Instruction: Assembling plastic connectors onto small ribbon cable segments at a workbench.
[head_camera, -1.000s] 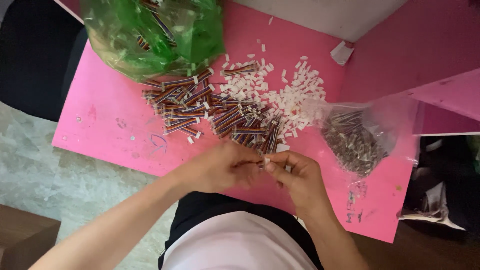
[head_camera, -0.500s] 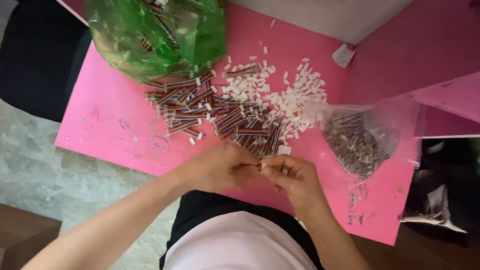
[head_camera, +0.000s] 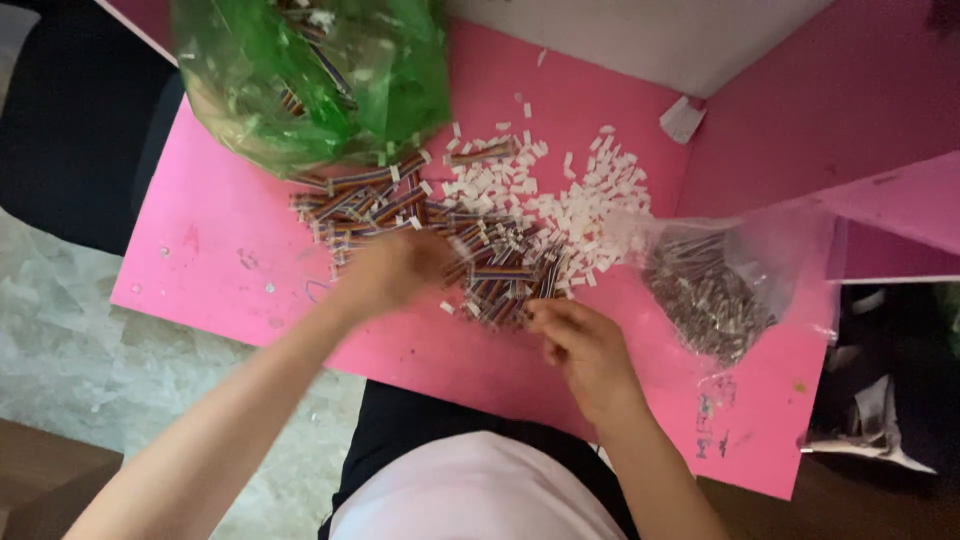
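Note:
A pile of short rainbow-striped ribbon cables (head_camera: 400, 205) lies in the middle of the pink table (head_camera: 200, 260), with a scatter of small white connectors (head_camera: 585, 200) to its right. My left hand (head_camera: 392, 268) is blurred and sits over the near edge of the cable pile, touching or just above it. Just below the pile's right end, my right hand (head_camera: 582, 345) rests on the table with its fingers curled. Whatever lies inside those fingers is hidden.
A green plastic bag (head_camera: 310, 80) holding more cables stands at the back left. A clear plastic bag (head_camera: 715, 285) of dark finished pieces lies at the right. A pink wall panel (head_camera: 850, 110) rises at the right, and the table's near edge is by my lap.
My two hands were together at the table's near edge, working a small piece. My left hand has since moved away and up to the cable pile, while my right hand stayed roughly in place.

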